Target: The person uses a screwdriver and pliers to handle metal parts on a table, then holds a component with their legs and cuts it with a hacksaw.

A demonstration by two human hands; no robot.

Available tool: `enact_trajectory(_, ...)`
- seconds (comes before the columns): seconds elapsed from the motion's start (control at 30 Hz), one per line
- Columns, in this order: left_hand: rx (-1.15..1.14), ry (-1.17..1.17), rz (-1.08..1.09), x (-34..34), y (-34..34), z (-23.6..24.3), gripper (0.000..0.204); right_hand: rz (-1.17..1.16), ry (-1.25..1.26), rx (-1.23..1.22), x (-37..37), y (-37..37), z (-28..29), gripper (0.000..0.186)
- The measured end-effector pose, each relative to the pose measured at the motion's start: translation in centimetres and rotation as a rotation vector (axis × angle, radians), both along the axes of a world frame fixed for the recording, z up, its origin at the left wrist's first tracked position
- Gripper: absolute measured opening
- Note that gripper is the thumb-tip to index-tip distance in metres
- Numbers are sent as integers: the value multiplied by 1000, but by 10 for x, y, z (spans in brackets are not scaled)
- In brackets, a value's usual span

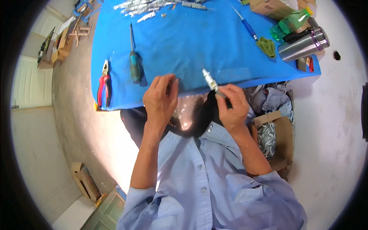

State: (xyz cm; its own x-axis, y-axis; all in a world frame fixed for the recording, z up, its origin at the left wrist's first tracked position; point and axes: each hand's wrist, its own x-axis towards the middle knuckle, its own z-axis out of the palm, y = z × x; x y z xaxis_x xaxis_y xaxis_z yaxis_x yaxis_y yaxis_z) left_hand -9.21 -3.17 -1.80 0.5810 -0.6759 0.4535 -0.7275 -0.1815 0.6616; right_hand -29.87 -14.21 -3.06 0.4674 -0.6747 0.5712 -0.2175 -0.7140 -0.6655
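My right hand [233, 105] pinches the lower end of a slim metal part [209, 79], whitish and silvery, over the near edge of the blue-covered table [184, 50]. The part tilts up and to the left, and a small brassy spot shows on its side. To the left, my left hand [160, 97] is closed, fingers curled toward the thumb, apart from the part; whatever it may hold is hidden. A screwdriver [134, 63] with a dark teal handle lies beyond my left hand. Further left rest red-and-black pliers [104, 86].
Similar metal parts [147, 7] are heaped at the far edge. A blue-handled screwdriver [249, 28], green cloth [266, 47], green plastic bottle [291, 25] and steel flask [303, 45] lie at the right. Below the table's right side stands a cardboard box [284, 134] with several silvery parts.
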Motion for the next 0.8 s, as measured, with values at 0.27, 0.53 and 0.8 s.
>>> enact_trajectory(0.27,11,-18,21,-1,-3,-1,13,7,5,28,3,-5,-8,32)
enact_trajectory(0.53,-14,-8,29,-3,-3,-2,13,-6,-15,45,2,-3,-5,32)
enact_trajectory(0.8,-25,4,25,-4,-2,-2,13,-96,-83,-85,5,4,17,30)
